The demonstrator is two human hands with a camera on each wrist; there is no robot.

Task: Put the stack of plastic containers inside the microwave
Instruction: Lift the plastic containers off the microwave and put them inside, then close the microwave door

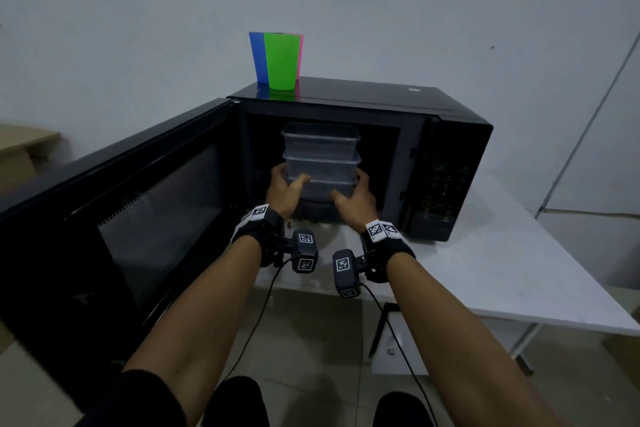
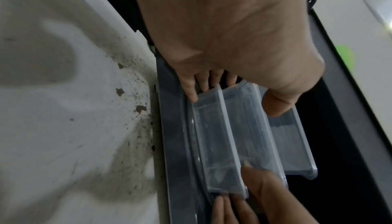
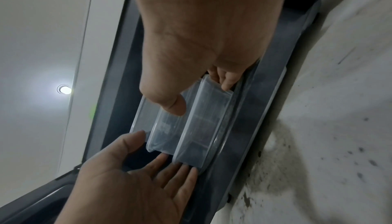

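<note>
Head view is showing me my left hand [image 1: 285,189] and right hand [image 1: 356,199] clasping the lowest tub of the stack of plastic containers [image 1: 320,156] at the microwave [image 1: 346,104] mouth; it is looking light, slick and wobbly, so I am judging low, opposite-end holds safest.

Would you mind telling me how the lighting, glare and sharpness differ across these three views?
Head view: dim and even, straight lines bowed by the wide lens, the black microwave's glossy top mirroring the green plastic cup. Left wrist view: the close left hand looks soft, and shadows fall on the speckled white table. Right wrist view: a round ceiling lamp flares; the stack of clear plastic containers stays fairly sharp.
</note>
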